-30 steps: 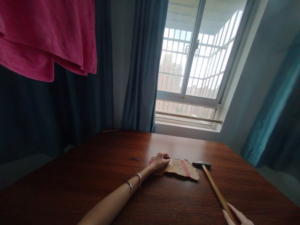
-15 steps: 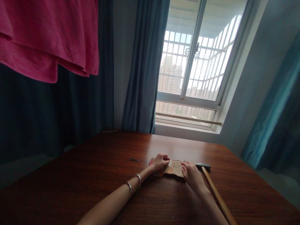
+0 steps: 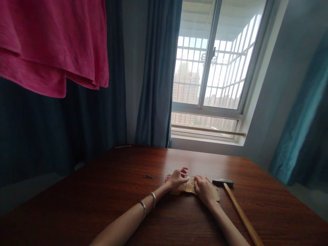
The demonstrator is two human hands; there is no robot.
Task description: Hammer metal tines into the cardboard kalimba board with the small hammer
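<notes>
A flat, tan piece with dark spots [image 3: 189, 187] lies on the table, pinkish at its left end and plain brown at its right end. What it is made of I cannot tell. My left hand [image 3: 177, 179] is over its left part, with fingers curled and thumb near the fingertips; anything pinched there is too small to name. Across the middle of the piece, my right hand [image 3: 203, 188] presses down with bent fingers. A hammer [image 3: 241, 208] with a dark head and long wooden handle lies right of that hand. Several thin nails [image 3: 148, 176] lie left of my left hand.
The brown wooden table [image 3: 84, 208] reaches back towards a barred window [image 3: 207, 85]. Blue curtains [image 3: 156, 82] hang behind it and at the right. A pink cloth [image 3: 64, 48] hangs at the upper left.
My right hand has shifted left along the spotted piece, uncovering its brown right end and the hammer head. My left hand's index finger has lifted a little. The view has turned slightly.
</notes>
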